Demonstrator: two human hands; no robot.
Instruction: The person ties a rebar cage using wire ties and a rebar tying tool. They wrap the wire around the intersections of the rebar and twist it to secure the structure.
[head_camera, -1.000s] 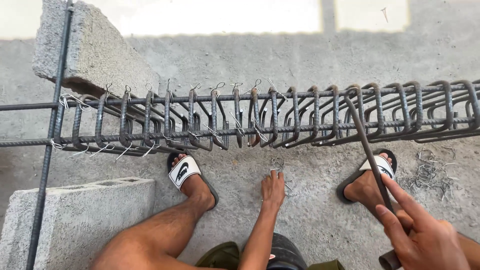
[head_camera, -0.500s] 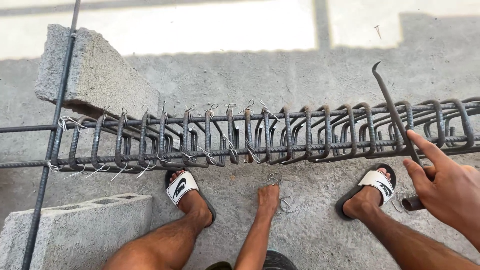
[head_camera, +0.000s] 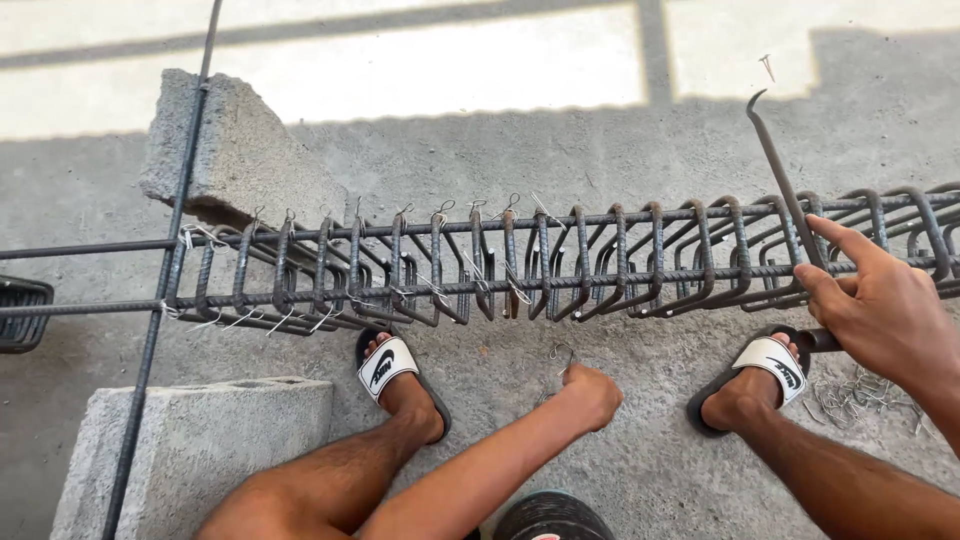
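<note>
A long rebar cage (head_camera: 600, 285) of bent stirrups and straight bars lies across the view, with thin wire ties twisted on its left half. My right hand (head_camera: 880, 310) is shut on a metal hook tool (head_camera: 778, 165), holding it upright against the cage's right part, forefinger stretched along a bar. My left hand (head_camera: 592, 395) is low over the concrete floor between my feet, fingers closed on thin wire ties (head_camera: 560, 358) that poke out toward the cage.
Two concrete blocks, one at the back (head_camera: 240, 160) and one in front (head_camera: 200, 440), support the cage's left end. A single rebar (head_camera: 165, 270) runs down the left. Loose wire ties (head_camera: 850, 395) lie by my right sandal (head_camera: 768, 362). My left sandal (head_camera: 388, 365) is under the cage.
My right hand has lifted the hook tool from near my knee up to the cage. My left hand, flat on the floor before, has closed on the wire ties.
</note>
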